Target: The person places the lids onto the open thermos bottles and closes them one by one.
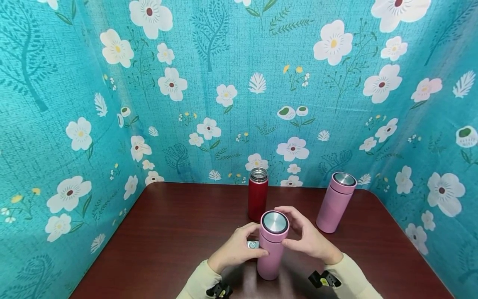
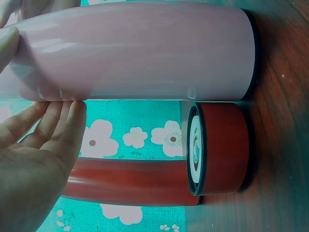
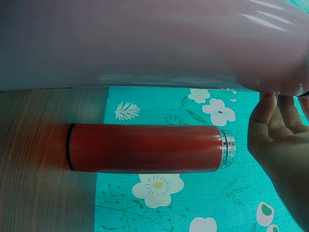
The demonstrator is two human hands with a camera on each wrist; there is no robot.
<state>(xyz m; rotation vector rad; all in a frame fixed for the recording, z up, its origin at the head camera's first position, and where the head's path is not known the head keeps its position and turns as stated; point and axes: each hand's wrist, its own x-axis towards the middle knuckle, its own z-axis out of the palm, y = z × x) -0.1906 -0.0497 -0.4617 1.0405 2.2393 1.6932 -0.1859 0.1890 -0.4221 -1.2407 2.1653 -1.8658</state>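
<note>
A pink thermos [image 1: 270, 255] with a silver-topped lid [image 1: 275, 222] stands upright on the table close to me. My left hand [image 1: 237, 247] holds its body from the left, thumb on the near side and fingers behind. From the right, my right hand [image 1: 308, 234] grips it around the upper part near the lid seam. Just behind, the red thermos [image 1: 257, 199] stands uncapped, its steel neck [image 3: 229, 149] bare. A red cap [image 2: 224, 149] rests on the table beside the pink thermos; in the head view it is mostly hidden by my left hand and the bottle.
A second pink thermos [image 1: 336, 203], lid on, stands at the back right. The dark wood table [image 1: 179, 232] ends against a turquoise flowered cloth [image 1: 239, 104] at the back and sides.
</note>
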